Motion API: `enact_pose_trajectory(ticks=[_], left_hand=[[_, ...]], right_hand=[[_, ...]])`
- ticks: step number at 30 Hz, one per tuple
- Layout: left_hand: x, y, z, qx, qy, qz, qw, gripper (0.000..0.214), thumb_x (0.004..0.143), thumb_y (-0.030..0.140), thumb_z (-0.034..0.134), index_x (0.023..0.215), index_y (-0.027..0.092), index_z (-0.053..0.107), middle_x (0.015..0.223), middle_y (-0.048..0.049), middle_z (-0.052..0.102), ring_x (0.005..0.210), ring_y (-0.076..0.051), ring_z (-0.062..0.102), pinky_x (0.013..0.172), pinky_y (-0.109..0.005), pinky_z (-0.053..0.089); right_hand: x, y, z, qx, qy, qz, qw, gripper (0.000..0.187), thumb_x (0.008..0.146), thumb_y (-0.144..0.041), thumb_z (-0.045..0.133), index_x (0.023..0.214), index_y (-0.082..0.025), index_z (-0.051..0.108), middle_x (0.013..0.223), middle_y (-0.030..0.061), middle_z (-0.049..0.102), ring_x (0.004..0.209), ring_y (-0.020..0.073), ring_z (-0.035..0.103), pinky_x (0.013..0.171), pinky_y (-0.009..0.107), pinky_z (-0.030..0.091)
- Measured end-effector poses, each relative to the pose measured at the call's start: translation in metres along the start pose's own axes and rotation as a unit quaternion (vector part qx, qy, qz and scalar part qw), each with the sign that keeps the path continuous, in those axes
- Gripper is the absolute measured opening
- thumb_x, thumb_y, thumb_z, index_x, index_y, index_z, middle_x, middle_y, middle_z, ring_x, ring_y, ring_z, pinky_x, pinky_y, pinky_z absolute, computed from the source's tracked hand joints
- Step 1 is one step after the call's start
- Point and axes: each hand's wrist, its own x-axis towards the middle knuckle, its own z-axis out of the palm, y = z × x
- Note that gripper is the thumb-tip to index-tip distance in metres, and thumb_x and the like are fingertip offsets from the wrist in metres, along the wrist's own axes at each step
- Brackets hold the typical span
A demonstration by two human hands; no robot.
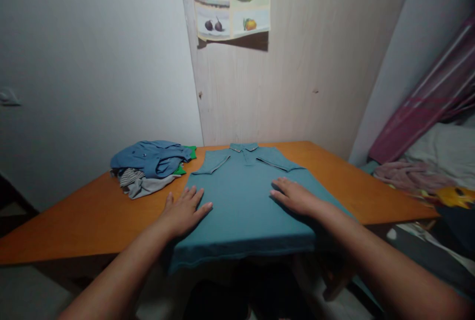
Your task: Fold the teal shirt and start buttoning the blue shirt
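A teal short-sleeved polo shirt [237, 201] lies spread front up on the wooden table [92, 221], its collar toward the wall. Both sleeves are turned inward over the chest, and the hem hangs over the near table edge. My left hand [184, 211] rests on the shirt's left side with its fingers spread. On the right side of the shirt lies my right hand [293, 195], palm down, fingers stretched toward the middle. Neither hand grips the cloth.
A pile of clothes [152, 161], blue on top with striped, grey and green pieces below, sits at the table's back left. Behind the table stands a wall with a fruit picture sheet [232, 6]. To the right are a pink curtain [419, 97] and bedding [441, 154].
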Motion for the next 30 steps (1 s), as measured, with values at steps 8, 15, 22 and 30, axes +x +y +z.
enact_pose_trajectory(ticks=[8, 15, 22, 30], left_hand=[[-0.013, 0.0, 0.026, -0.052, 0.083, 0.093, 0.991, 0.064, 0.091, 0.062, 0.041, 0.14, 0.023, 0.055, 0.153, -0.0125, 0.044, 0.142, -0.033, 0.038, 0.116, -0.056, 0.024], [-0.054, -0.02, 0.041, -0.102, 0.348, 0.093, 0.927, 0.041, 0.091, 0.051, 0.047, 0.11, 0.02, 0.067, 0.109, -0.0115, 0.069, 0.104, -0.027, 0.063, 0.095, -0.038, 0.047], [-0.101, -0.024, 0.067, -0.144, 0.457, -0.07, 0.875, 0.038, 0.087, 0.053, 0.048, 0.095, 0.019, 0.063, 0.094, -0.0093, 0.063, 0.093, -0.027, 0.061, 0.088, -0.041, 0.048], [-0.118, -0.016, 0.07, -0.457, 0.362, -0.257, 0.771, 0.048, 0.067, 0.058, 0.068, 0.092, 0.019, 0.058, 0.087, -0.0048, 0.065, 0.083, -0.025, 0.065, 0.082, -0.039, 0.053]], right_hand=[[-0.038, -0.018, 0.013, 0.029, 0.032, -0.026, 0.999, 0.065, 0.096, -0.06, 0.039, 0.146, -0.02, 0.048, 0.156, 0.0149, 0.036, 0.145, 0.0324, 0.03, 0.117, 0.055, 0.019], [-0.074, 0.029, 0.013, 0.148, 0.332, 0.059, 0.93, 0.043, 0.093, -0.046, 0.044, 0.113, -0.018, 0.07, 0.116, 0.012, 0.071, 0.11, 0.0255, 0.064, 0.097, 0.039, 0.047], [-0.125, 0.055, 0.03, 0.259, 0.51, 0.181, 0.8, 0.035, 0.084, -0.048, 0.052, 0.092, -0.017, 0.069, 0.092, 0.0097, 0.072, 0.09, 0.0253, 0.065, 0.085, 0.037, 0.048], [-0.142, 0.083, 0.056, 0.404, 0.539, 0.333, 0.66, 0.043, 0.07, -0.051, 0.067, 0.093, -0.015, 0.065, 0.08, 0.006, 0.068, 0.072, 0.0223, 0.062, 0.067, 0.033, 0.049]])
